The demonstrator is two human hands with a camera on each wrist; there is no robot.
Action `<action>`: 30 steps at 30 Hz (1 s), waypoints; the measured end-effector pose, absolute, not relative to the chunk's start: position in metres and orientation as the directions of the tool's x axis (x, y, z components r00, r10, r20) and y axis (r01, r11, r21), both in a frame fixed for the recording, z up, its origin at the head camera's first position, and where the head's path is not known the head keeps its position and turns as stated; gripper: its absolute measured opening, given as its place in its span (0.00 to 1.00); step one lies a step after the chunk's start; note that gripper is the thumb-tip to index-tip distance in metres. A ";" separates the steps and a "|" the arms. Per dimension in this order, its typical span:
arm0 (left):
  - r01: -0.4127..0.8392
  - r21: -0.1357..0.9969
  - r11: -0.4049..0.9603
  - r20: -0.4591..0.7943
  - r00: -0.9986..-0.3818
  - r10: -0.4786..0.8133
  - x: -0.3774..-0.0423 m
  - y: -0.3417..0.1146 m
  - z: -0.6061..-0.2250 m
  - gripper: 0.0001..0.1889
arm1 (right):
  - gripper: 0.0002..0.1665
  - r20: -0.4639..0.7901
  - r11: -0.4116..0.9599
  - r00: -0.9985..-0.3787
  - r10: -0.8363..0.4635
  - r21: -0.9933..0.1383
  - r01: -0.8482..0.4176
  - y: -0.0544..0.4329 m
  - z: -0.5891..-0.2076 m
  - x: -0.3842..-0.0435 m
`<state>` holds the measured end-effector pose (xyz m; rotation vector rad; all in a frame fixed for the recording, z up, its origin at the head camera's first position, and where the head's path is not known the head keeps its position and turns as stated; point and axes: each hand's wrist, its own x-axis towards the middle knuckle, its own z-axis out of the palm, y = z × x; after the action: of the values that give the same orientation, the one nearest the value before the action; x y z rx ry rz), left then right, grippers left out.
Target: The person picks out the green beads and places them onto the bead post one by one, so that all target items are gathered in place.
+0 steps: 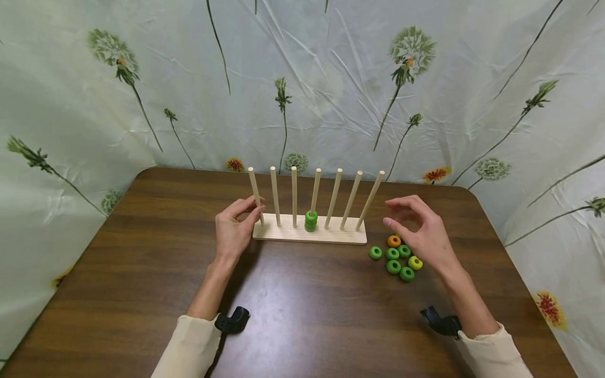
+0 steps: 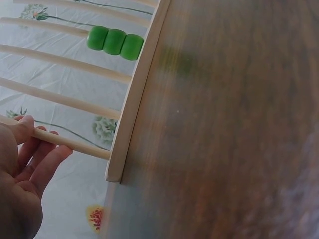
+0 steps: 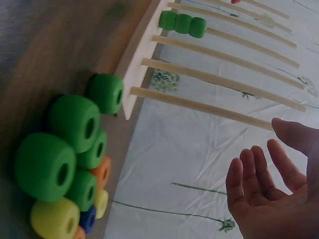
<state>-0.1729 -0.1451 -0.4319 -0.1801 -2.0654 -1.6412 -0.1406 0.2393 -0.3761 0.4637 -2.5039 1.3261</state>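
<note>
A wooden peg stand with several upright pegs stands on the table. Three green beads are stacked on its middle peg. My left hand pinches the leftmost peg between thumb and fingers, above the base. To the right of the stand, my right hand hovers beside the loose beads, fingers loosely bent and nothing in them. Those loose beads include several green beads, a yellow bead and an orange bead. In the right wrist view a blue bead shows among them.
The brown wooden table reaches back to a pale curtain printed with dandelions and other flowers. One green bead lies slightly apart, nearest the stand's right end. Dark straps sit on both wrists.
</note>
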 end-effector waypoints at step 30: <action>0.395 0.878 0.271 0.453 -0.869 -0.199 -0.173 -0.145 -0.433 0.10 | 0.21 -0.012 0.693 -0.926 -0.378 -0.667 -0.274 0.258 -0.418 -0.137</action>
<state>-0.1726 -0.1453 -0.4330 -0.1759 -2.0658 -1.6365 -0.1374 0.2579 -0.4176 0.5864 -3.0253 1.1523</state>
